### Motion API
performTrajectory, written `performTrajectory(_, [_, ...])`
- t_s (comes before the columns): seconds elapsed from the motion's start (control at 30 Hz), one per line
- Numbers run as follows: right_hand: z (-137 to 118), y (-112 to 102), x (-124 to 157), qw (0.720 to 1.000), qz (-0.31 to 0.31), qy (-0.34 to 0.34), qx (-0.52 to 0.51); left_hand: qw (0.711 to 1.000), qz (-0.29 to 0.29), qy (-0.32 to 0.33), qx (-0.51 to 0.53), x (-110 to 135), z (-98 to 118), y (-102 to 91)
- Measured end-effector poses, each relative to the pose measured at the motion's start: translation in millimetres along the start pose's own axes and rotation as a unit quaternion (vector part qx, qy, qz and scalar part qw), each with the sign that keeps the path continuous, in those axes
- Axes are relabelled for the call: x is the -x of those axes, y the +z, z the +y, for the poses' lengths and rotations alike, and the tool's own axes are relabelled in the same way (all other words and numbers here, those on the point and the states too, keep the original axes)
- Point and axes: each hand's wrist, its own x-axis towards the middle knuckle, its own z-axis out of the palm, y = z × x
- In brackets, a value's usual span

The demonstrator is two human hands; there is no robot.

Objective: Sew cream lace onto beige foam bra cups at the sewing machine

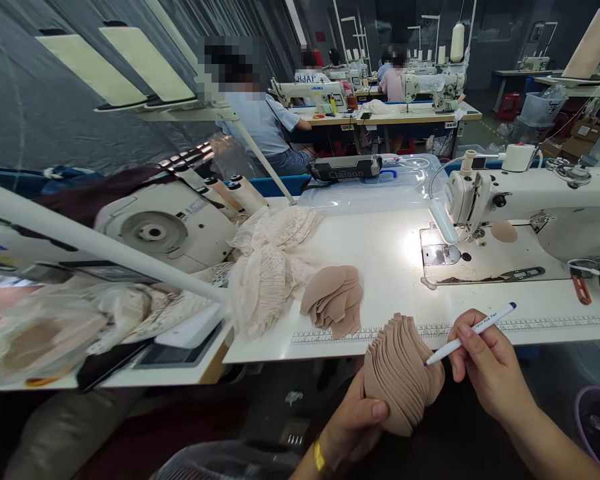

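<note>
A fanned stack of beige fabric pieces (397, 373) rests in my left hand (353, 420), thumb pressed on its near side. My right hand (487, 363) grips a white marker pen (473, 333) with a dark end cap. The pen's tip meets or nearly meets the right edge of the stack; actual contact is too small to tell. Both hands are just off the front edge of the sewing table (380, 230). On the tabletop beyond them lies a second, smaller pile of beige fabric pieces (333, 299).
To the right stands a sewing machine (520, 193) with its lamp lit. Cream lace fabric (273, 267) is heaped left of the small pile. A ruler strip (540, 325) runs along the front edge. Another machine (165, 227) stands at left; a seated person (260, 120) is beyond.
</note>
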Motion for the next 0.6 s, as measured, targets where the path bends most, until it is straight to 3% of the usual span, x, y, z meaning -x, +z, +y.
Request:
performTrajectory(0.1, [-0.7,-0.3,-1.2,1.000,0.019,-0.003,0.013,1.000,-0.006,0.017,0.008,-0.6,-0.1,-2.8])
performTrajectory(0.43, [-0.5,2.8,-0.5,1.000,0.001,-0.013,-0.004,0.998,-0.019,0.053,0.024,-2.0,-12.0,-3.5])
performTrajectory(0.6, [-1.0,3.5,5.4,0.998,-0.013,-0.033,0.044,0.997,-0.015,0.066,0.048,-3.6,-14.2,-2.1])
